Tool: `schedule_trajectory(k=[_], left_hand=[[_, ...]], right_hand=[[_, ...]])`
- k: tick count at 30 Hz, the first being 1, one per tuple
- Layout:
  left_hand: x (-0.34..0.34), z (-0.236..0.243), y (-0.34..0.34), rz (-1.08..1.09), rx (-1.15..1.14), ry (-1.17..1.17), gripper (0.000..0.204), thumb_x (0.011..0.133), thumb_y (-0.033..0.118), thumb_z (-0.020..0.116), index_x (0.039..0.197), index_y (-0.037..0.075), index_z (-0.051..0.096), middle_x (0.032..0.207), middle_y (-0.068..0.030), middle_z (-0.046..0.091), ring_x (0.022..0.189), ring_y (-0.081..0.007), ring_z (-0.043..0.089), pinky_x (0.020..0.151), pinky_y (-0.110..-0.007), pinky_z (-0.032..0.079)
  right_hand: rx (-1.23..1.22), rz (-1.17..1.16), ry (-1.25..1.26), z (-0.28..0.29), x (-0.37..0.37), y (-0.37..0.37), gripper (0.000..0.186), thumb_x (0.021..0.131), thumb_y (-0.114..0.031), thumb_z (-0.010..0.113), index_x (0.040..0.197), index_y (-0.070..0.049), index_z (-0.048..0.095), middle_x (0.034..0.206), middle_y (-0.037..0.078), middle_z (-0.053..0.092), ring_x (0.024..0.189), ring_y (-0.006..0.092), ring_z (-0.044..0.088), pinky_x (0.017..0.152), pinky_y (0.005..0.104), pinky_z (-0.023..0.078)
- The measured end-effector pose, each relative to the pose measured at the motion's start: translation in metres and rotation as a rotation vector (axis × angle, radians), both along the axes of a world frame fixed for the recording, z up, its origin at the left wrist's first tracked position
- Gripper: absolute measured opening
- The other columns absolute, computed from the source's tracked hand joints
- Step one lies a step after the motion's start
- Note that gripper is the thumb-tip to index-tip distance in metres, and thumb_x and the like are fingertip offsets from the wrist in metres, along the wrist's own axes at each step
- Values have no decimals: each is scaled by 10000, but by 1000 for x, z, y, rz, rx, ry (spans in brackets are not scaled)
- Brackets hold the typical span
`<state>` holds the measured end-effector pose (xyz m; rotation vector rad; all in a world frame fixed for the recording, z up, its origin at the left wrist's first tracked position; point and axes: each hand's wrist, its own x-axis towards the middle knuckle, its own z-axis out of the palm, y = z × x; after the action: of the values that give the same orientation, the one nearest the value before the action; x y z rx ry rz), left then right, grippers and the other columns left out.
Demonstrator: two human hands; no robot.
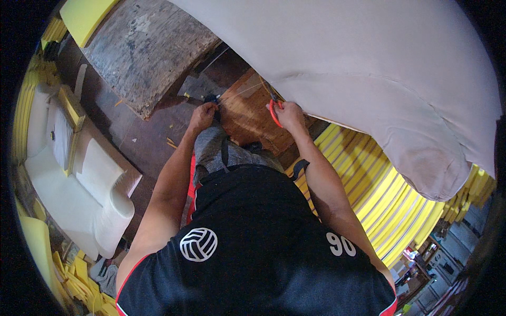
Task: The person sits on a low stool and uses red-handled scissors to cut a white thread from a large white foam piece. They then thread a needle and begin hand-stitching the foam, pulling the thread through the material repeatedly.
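My right hand (291,115) is closed around red-handled scissors (273,111), their dark blades pointing up to the lower edge of a large off-white upholstered piece (337,52). Farther left, my left hand (203,117) is pinched shut at one end of a thin pale thread (241,91). The thread stretches across the gap between my hands, up to near the scissor blades and the fabric edge. A small dark object (211,98) shows just beyond my left fingertips; its kind is unclear.
A worn wooden board (150,47) lies at the far left, with yellow foam (87,18) on its corner. Another off-white upholstered frame (79,174) stands at left. Stacked yellow foam sheets (363,179) fill the right side under the upholstered piece. A brown plywood panel (247,118) lies below my hands.
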<state>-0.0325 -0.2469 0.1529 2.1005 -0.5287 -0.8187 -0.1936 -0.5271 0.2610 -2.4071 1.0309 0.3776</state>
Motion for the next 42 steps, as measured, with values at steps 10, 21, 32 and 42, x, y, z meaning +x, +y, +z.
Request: schedule_trajectory(k=[10,21,32,42], left_hand=[[29,-27,10,-210,150,-99,245,890,260,556,1004,79,673,958,-214,674,926,-404,650,767,-486,506],[17,-7,113,-36,255,-30,239,879,235,533,953,90,709,961,-195,689,941,-404,649,825,-488,507],[-69,146,164,1024,-555,259,189,991,143,481,1097,51,608,667,-26,566,561,-117,525,506,-272,429],[-121,306,145,1166,-1314,146,127,983,158,501,1079,123,577,678,7,530,556,-109,499,470,-224,374]], right_hand=[[-18,51,22,14,0,6,654,853,-632,575,700,-2,666,666,260,615,670,434,628,631,513,475],[172,118,118,7,-36,50,448,764,-423,770,839,-2,636,791,199,676,726,366,671,645,460,499],[611,521,-337,15,46,101,260,834,-120,705,1050,-29,591,947,110,702,865,235,681,744,358,523],[1643,729,-149,146,73,261,344,860,-104,716,1099,-36,478,916,87,661,740,144,641,642,263,522]])
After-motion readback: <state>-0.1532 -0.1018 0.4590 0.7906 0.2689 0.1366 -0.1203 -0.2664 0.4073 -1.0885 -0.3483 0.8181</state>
